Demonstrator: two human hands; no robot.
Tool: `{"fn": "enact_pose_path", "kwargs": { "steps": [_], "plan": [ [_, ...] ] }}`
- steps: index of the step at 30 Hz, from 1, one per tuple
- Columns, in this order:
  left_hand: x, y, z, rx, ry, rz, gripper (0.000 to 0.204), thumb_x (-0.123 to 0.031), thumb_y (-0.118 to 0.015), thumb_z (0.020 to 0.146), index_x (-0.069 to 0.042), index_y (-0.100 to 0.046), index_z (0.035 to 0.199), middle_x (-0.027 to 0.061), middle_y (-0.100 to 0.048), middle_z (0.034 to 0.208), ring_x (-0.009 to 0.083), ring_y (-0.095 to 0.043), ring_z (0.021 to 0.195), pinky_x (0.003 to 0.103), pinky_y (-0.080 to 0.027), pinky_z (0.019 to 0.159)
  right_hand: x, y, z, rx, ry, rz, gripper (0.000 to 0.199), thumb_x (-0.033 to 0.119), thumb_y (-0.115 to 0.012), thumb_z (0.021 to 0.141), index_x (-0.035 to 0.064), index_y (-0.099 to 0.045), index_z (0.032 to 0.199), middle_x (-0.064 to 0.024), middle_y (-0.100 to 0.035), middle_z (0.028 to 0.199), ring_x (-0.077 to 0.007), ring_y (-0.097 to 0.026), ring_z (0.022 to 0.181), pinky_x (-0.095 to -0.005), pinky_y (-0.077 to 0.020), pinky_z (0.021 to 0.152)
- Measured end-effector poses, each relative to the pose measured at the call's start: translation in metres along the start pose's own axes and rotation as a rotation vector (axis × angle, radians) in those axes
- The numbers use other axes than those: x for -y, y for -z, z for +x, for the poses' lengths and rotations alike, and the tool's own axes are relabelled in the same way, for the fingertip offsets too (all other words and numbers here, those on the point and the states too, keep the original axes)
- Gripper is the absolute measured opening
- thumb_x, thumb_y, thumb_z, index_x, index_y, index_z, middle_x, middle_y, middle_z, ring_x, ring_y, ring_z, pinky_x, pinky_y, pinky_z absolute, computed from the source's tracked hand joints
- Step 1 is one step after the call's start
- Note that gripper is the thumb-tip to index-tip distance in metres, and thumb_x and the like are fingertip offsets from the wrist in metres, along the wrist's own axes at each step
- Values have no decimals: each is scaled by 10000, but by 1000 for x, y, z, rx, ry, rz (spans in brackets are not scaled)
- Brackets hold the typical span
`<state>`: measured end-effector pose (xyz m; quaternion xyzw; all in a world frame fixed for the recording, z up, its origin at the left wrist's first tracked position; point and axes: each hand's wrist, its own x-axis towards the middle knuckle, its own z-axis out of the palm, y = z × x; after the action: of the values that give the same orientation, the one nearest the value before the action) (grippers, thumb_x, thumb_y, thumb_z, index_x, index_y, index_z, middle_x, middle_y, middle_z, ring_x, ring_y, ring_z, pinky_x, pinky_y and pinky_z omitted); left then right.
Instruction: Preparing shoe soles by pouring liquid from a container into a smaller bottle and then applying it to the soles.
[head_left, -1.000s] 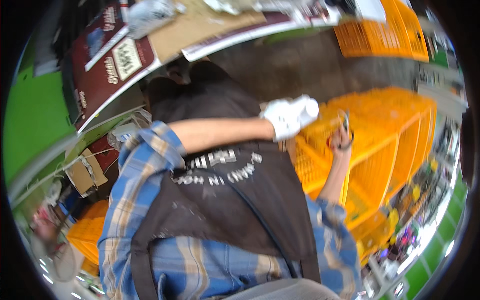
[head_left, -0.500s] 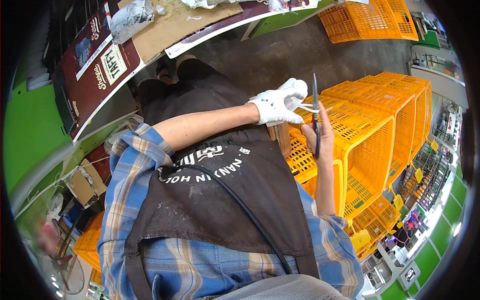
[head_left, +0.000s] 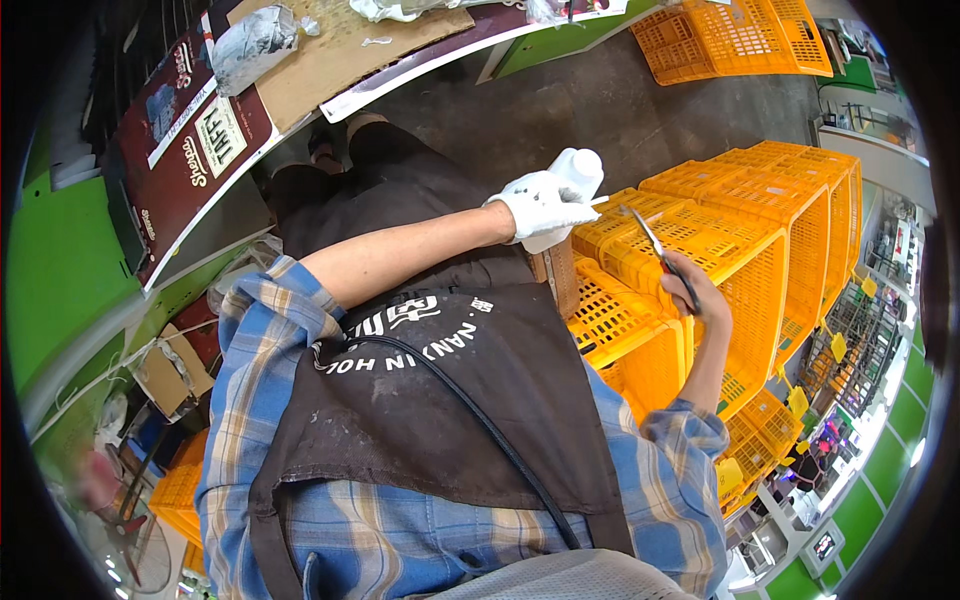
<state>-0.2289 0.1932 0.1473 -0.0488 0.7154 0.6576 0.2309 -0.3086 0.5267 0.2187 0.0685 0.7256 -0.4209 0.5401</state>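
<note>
My left hand (head_left: pixel 535 205), in a smudged white glove, is closed around a smooth white plastic bottle (head_left: pixel 578 170). A short thin white piece (head_left: pixel 599 201) sticks out beside the gloved fingers. My bare right hand (head_left: pixel 703 288) grips scissors (head_left: pixel 650 238) by their dark handles, with a touch of red near the blades. Their blades point up and left toward the bottle, apart from it. The fingers under the handles are partly hidden. Below my left hand stands a brown block-like thing (head_left: pixel 562 280), close to the crates.
Yellow-orange plastic crates (head_left: pixel 765 262) stand in a row to my right; another crate (head_left: pixel 735 40) is at the far right. A worktable (head_left: pixel 200 165) with cardboard (head_left: pixel 350 55) and a grey wrapped bundle (head_left: pixel 255 45) lies ahead and left.
My right hand has drawn the scissors away to the right and down, and their blades now tilt left. The white strip no longer spans between both hands. More of the bottle shows.
</note>
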Motion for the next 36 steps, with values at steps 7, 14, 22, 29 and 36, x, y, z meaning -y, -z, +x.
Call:
{"fn": "enact_pose_path", "kwargs": {
  "steps": [7, 14, 22, 29, 36],
  "plan": [
    [-13, 13, 4, -181, 24, 21, 320, -424, -686, 759, -111, -728, 810, 80, -674, 745, 220, -623, 690, 336, -482, 697, -104, -14, 185, -144, -298, -132, 231, 267, -601, 911, 73, -592, 1037, -47, -546, 594, -131, -449, 370, -278, -319, 321],
    [-79, 61, -53, -307, -73, 214, 321, -357, -666, 788, -45, -722, 835, 102, -654, 617, 186, -629, 532, 293, -501, 569, -125, -54, 268, 176, -420, 104, 201, 266, -570, 921, 69, -608, 905, -60, -576, 609, -164, -471, 394, -311, -346, 335],
    [-122, 98, -130, -546, -84, 143, 218, -201, -744, 797, 12, -699, 777, -5, -600, 696, 59, -538, 635, 221, -432, 577, -97, -77, 285, 114, -373, 179, 210, 274, -562, 924, 71, -612, 904, -55, -592, 629, -172, -494, 429, -312, -384, 366],
    [-120, 106, -217, -892, 63, 25, 356, -104, -599, 806, 125, -624, 1078, 57, -661, 894, 87, -569, 717, 226, -429, 675, -137, -95, 260, -2, -444, 369, 219, 281, -554, 926, 73, -616, 904, -51, -606, 647, -179, -514, 459, -313, -418, 394],
    [-89, 127, -362, -1086, -167, -41, 262, -68, -583, 906, -43, -600, 1166, 119, -567, 1155, 241, -558, 1092, 419, -455, 964, -161, -75, 274, 214, -488, 275, 222, 268, -556, 915, 72, -655, 883, -47, -666, 741, -180, -606, 621, -321, -531, 564]
  ]
}}
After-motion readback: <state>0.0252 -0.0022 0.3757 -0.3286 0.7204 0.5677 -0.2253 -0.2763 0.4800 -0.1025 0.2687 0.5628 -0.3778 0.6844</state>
